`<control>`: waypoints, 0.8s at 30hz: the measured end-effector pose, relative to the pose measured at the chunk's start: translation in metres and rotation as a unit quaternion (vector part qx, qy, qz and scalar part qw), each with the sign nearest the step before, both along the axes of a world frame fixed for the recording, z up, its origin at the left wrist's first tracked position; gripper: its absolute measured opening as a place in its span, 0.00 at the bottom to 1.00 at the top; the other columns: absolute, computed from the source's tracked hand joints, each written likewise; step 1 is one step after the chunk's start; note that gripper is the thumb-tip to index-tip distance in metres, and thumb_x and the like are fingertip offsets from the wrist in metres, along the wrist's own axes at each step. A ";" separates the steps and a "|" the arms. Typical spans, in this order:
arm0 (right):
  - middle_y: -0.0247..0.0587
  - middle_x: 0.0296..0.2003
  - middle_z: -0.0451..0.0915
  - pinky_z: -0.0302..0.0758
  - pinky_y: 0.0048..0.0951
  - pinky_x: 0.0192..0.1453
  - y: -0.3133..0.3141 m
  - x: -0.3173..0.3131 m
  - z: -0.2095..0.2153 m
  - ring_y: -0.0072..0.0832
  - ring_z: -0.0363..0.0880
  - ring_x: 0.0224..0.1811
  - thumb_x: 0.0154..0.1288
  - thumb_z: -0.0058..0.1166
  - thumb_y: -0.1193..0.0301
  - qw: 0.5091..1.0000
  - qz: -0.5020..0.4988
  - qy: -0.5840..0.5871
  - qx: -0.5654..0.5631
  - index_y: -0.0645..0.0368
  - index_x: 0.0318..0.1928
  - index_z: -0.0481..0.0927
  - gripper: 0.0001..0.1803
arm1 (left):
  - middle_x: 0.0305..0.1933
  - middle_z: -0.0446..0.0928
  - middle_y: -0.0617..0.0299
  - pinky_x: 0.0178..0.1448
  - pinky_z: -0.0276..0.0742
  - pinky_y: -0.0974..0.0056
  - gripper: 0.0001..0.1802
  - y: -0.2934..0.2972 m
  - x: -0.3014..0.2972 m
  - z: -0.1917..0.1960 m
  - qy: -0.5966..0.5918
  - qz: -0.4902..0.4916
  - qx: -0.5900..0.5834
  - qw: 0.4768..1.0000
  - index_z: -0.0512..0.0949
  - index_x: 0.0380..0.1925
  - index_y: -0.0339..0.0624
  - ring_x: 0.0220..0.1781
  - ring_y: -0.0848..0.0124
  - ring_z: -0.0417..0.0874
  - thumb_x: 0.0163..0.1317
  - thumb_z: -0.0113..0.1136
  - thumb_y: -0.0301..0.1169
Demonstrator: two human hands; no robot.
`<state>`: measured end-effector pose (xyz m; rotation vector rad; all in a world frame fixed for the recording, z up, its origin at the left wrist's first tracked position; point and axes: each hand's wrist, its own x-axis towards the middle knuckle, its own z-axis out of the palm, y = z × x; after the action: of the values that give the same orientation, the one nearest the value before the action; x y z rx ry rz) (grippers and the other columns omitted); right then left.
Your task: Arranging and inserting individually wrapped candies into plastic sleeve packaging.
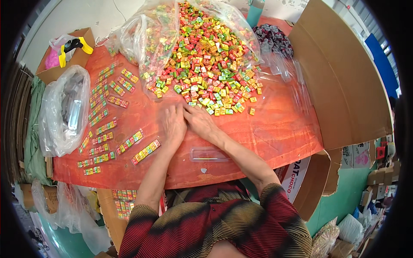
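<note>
Head view: bare left hand (174,122) and bare right hand (200,120) sit together, part-curled, contents I cannot tell, just short of the heaped red, yellow and green rectangular boxes (211,64), presumably centred for reach.

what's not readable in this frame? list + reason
All in the head view:
Left hand, right hand: their backs hide whether anything is held.
Small boxes: print too small; the pile's lower layers are covered by upper ones.
Teal bottle: top cut off by upper picture edge.
Lower-left carton: partly hidden by table and sleeve.
</note>
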<state>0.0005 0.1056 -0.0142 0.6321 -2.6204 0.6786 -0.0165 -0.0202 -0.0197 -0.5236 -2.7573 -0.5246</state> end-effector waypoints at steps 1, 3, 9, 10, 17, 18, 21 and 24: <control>0.46 0.40 0.73 0.73 0.37 0.41 0.001 0.000 0.000 0.42 0.74 0.39 0.54 0.47 0.75 1.000 0.000 -0.001 0.000 0.58 0.48 0.72 0.18 | 0.42 0.68 0.49 0.39 0.70 0.53 0.19 0.001 -0.001 0.000 -0.001 0.000 0.000 1.000 0.71 0.49 0.42 0.38 0.53 0.70 0.53 0.51 0.25; 0.45 0.40 0.73 0.71 0.37 0.44 0.006 0.001 0.001 0.42 0.72 0.41 0.53 0.45 0.77 0.988 0.048 -0.009 -0.144 0.60 0.45 0.73 0.17 | 0.41 0.67 0.50 0.39 0.69 0.55 0.18 0.001 0.000 0.002 0.096 0.017 0.042 0.994 0.72 0.47 0.42 0.38 0.55 0.70 0.53 0.52 0.25; 0.47 0.39 0.73 0.73 0.37 0.41 0.045 0.034 0.018 0.43 0.73 0.41 0.52 0.47 0.78 0.984 -0.168 -0.053 0.028 0.60 0.46 0.73 0.17 | 0.43 0.68 0.52 0.42 0.70 0.55 0.19 0.032 0.039 0.029 0.066 -0.079 0.054 0.993 0.72 0.47 0.42 0.42 0.54 0.70 0.53 0.55 0.28; 0.46 0.38 0.72 0.72 0.36 0.43 0.047 0.035 0.019 0.43 0.73 0.42 0.52 0.45 0.77 0.978 -0.185 -0.073 0.069 0.61 0.45 0.73 0.16 | 0.43 0.68 0.52 0.42 0.70 0.55 0.19 0.038 0.037 0.027 0.064 -0.078 0.056 0.993 0.72 0.47 0.42 0.42 0.54 0.70 0.53 0.55 0.28; 0.47 0.43 0.74 0.73 0.37 0.46 0.073 0.058 0.009 0.43 0.73 0.45 0.52 0.49 0.79 0.997 -0.013 -0.046 -0.061 0.63 0.43 0.75 0.15 | 0.43 0.67 0.52 0.42 0.72 0.53 0.15 0.029 0.034 0.005 -0.027 -0.166 0.056 0.984 0.72 0.41 0.38 0.43 0.54 0.71 0.51 0.57 0.28; 0.47 0.44 0.74 0.72 0.36 0.47 0.075 0.060 0.008 0.44 0.73 0.46 0.51 0.51 0.80 0.995 -0.045 -0.058 -0.067 0.62 0.43 0.75 0.15 | 0.44 0.67 0.52 0.43 0.72 0.54 0.16 0.024 0.038 0.005 -0.014 -0.160 0.073 0.984 0.72 0.41 0.37 0.44 0.53 0.72 0.51 0.58 0.27; 0.48 0.45 0.74 0.72 0.36 0.49 0.077 0.056 0.012 0.45 0.73 0.47 0.51 0.53 0.80 0.985 -0.078 -0.115 -0.101 0.62 0.44 0.74 0.17 | 0.48 0.68 0.51 0.48 0.71 0.55 0.19 0.016 0.045 0.011 -0.085 -0.134 0.112 0.981 0.72 0.45 0.37 0.48 0.53 0.72 0.50 0.59 0.24; 0.49 0.47 0.73 0.71 0.36 0.51 0.064 0.053 0.014 0.45 0.71 0.50 0.51 0.53 0.80 0.985 -0.020 -0.139 -0.098 0.62 0.48 0.71 0.21 | 0.51 0.65 0.50 0.47 0.71 0.52 0.20 0.011 0.048 0.015 -0.105 -0.160 0.118 0.975 0.70 0.45 0.35 0.50 0.51 0.71 0.50 0.58 0.24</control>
<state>0.0532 0.1698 -0.0004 0.4532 -2.7592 1.0655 0.0318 -0.0096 -0.0046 -0.9048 -2.7600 -1.0214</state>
